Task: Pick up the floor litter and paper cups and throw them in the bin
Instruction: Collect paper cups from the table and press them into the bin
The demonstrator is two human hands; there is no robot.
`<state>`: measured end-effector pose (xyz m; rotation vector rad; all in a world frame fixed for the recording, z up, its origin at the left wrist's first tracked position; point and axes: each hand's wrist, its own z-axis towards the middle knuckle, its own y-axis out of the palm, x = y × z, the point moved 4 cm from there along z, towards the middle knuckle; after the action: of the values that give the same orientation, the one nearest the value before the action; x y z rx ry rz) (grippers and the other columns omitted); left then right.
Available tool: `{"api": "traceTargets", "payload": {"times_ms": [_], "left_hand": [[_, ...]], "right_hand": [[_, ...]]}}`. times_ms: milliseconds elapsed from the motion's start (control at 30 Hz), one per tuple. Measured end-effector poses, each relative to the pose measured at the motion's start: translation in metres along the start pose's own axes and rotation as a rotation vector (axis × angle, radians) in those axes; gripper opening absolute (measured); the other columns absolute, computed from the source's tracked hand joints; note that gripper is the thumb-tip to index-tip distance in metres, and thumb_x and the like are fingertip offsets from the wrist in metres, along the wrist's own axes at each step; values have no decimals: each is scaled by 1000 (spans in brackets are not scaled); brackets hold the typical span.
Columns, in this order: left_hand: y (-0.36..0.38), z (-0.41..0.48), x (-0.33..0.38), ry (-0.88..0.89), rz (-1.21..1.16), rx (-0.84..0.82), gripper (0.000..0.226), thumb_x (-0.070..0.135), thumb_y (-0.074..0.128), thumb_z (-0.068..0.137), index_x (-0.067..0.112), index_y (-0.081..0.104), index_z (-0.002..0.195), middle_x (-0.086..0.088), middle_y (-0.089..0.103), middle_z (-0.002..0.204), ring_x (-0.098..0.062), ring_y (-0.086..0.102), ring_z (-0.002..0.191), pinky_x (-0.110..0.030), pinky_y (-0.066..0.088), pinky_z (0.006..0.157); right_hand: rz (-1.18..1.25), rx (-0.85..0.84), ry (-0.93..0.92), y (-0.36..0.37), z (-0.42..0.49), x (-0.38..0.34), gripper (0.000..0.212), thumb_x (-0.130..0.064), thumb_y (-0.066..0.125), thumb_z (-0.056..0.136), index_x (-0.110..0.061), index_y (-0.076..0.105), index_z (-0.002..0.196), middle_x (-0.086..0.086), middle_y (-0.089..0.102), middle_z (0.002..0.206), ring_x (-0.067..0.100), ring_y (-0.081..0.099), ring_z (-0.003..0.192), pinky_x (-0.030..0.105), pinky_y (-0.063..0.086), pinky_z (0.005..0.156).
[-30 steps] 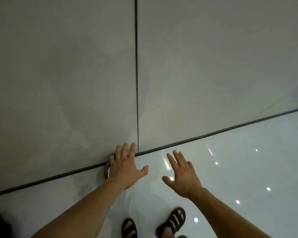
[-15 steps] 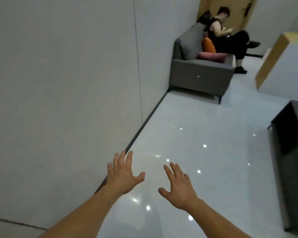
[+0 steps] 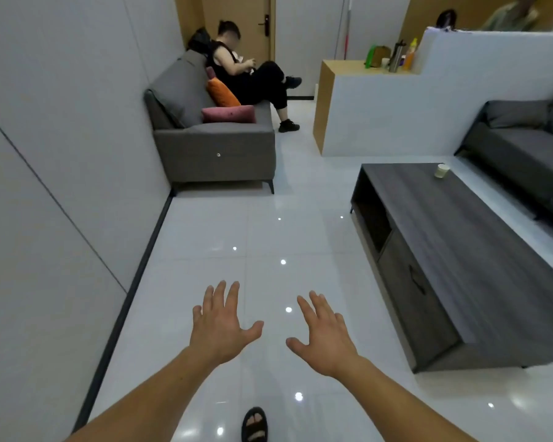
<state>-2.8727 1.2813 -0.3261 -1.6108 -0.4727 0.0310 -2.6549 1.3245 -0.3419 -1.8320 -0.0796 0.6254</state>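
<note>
A second ago I faced the foot of the wall [image 3: 45, 218]; now I have turned to the room, so I judge that spot done and the search on for what is left. My left grip [image 3: 219, 327] and right grip [image 3: 324, 336] hang over the floor [image 3: 268, 237], fingers spread wide, holding and touching nothing. The one task thing I see is a cup [image 3: 442, 171], upright at the far end of the table [image 3: 479, 256], well apart from both; no bin or litter shows.
</note>
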Motion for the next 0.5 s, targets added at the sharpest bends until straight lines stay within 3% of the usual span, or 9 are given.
{"api": "traceTargets", "payload": {"times_ms": [333, 500], "left_hand": [[-8, 208, 116, 269, -30, -50, 100, 77, 40, 76, 25, 2, 152, -2, 0, 160, -25, -5, 147, -48, 11, 116], [6, 296, 189, 355, -6, -77, 101, 79, 38, 74, 27, 0, 152, -1, -2, 161, -25, -7, 147, -50, 10, 117]], "right_hand": [[18, 120, 259, -94, 138, 98, 88, -63, 47, 90, -31, -3, 155, -3, -12, 163, 18, -9, 150, 44, 5, 121], [44, 154, 344, -123, 199, 169, 89, -65, 46, 89, -31, -3, 155, -3, -13, 163, 18, -12, 150, 46, 3, 119]]}}
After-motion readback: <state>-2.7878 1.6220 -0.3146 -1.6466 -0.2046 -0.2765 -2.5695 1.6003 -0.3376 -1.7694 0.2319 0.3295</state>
